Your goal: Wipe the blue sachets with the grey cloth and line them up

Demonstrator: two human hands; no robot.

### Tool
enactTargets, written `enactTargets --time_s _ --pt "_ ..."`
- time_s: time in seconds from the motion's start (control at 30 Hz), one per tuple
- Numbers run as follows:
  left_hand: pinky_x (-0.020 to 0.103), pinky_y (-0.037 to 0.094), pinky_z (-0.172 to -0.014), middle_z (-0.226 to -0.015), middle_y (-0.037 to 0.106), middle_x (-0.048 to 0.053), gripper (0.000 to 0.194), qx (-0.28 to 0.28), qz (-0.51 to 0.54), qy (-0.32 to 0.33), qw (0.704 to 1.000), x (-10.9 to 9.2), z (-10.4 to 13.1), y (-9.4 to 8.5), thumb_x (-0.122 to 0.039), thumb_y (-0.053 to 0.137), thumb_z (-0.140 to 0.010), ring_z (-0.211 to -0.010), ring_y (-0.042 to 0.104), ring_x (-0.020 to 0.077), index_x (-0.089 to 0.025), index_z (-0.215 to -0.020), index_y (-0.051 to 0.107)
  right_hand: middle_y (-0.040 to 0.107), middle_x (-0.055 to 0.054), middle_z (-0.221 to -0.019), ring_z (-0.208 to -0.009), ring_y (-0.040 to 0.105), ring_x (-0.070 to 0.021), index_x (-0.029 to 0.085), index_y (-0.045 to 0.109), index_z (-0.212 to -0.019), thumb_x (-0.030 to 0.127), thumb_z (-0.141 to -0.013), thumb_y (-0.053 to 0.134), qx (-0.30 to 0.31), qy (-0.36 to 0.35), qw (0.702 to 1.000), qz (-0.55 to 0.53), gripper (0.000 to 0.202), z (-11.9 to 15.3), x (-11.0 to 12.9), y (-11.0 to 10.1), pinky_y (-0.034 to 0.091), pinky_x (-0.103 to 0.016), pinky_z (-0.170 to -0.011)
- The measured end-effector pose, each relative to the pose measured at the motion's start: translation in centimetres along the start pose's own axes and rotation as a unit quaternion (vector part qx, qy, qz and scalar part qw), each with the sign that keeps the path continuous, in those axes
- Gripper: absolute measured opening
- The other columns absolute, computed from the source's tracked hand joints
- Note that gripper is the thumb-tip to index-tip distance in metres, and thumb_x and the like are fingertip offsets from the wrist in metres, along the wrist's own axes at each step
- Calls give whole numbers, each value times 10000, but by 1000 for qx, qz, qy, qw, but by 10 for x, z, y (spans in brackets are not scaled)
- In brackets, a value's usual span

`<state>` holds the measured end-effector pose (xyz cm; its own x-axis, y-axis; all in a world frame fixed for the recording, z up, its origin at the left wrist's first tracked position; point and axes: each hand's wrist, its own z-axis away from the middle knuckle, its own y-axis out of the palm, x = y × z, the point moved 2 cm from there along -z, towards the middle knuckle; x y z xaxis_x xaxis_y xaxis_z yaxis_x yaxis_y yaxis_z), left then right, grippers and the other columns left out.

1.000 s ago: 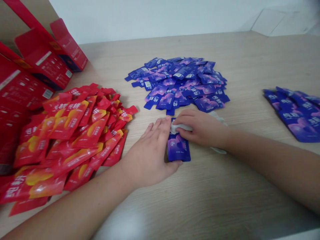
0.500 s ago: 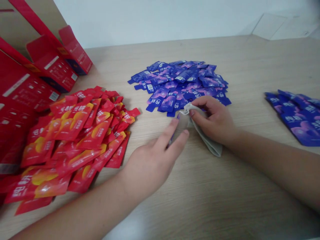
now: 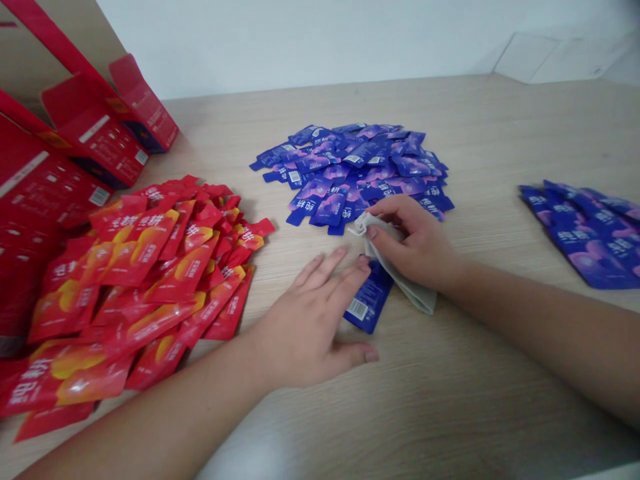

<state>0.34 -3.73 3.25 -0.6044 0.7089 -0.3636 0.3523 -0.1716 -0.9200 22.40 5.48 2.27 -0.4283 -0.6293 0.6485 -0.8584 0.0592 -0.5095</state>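
A single dark blue packet [image 3: 369, 300], its barcode side up, lies on the wooden table between my hands. My left hand [image 3: 317, 313] is spread with fingers apart, the fingertips at the packet's left edge. My right hand [image 3: 417, 240] is closed on a small pale cloth pouch [image 3: 407, 287] with a white drawstring at its upper left end. The pouch hangs over the packet's upper right edge, so part of the packet is hidden. Behind my right hand is a heap of blue and purple packets [image 3: 360, 167].
Many red and orange packets [image 3: 150, 267] are heaped on the table [image 3: 450, 400] at the left. Red printed boxes [image 3: 105, 133] stand behind them. More blue packets [image 3: 590, 233] are stacked at the right. A pale wall [image 3: 325, 40] rises behind the table.
My left hand has spread out and turned flatter. The blue packet, seen edge-on near my left fingers before, now lies flat on the table. My right hand still grips the pouch.
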Motion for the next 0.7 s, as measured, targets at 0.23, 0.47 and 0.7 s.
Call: enactTargets --time_s 0.23,0.47,0.7 --pt "624 123 -1334 -1476 682 118 717 30 -21 7 999 -6 -1 -6 -720 636 -991 -1569 410 398 -185 -1468 616 697 -41 -1078 -898 664 -216 277 673 -1170 271 -977 729 5 1 1000 -24 201 0 3 1 539 -382 -748" --pt "574 372 -1217 -1539 620 169 708 -28 -7 -15 999 -10 -2 -1 -696 672 -970 -1441 532 403 -149 -1420 648 696 -34 -1060 -885 662 -214 274 675 -1163 284 -968 736 -2 1 1000 -29 204 -1 3 2 534 -379 -737" --pt "608 215 -1344 -1738 406 150 834 35 -51 -76 995 -9 -2 10 -623 620 -1021 -1630 336 363 -128 -1660 415 709 -40 -1074 -896 662 -209 259 675 -1142 243 -950 725 -4 -15 1000 -17 199 -2 6 2 546 -370 -740"
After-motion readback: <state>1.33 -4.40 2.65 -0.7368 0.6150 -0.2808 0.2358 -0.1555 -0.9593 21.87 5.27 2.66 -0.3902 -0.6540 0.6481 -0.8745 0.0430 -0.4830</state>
